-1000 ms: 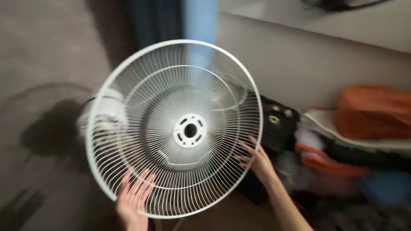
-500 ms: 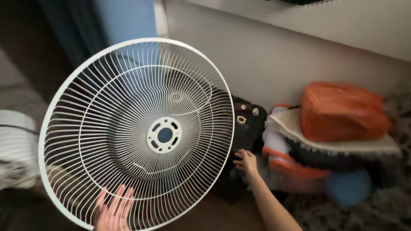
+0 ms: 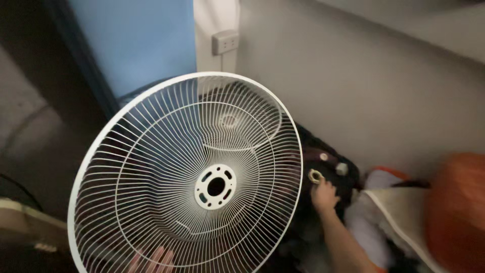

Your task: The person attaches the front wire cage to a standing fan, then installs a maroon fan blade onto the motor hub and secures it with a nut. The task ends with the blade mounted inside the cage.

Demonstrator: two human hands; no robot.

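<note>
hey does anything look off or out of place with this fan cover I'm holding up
The white fan grille is off its fan, held tilted against a dark bag, with its centre mounting hole empty. The left hand props its lower rim from behind; the right hand holds a small ring at the bag. No wires look bent or broken.

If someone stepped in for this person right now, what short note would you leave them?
Left hand: fingers behind the bottom rim of the white fan grille, propping it up tilted.
Right hand: off the grille, on a small ring at the dark bag by the wall.
Done: grille is free of any fan, held by one hand only.
Left: grille not set down; ring not clearly gripped. A second grille shows behind.
</note>
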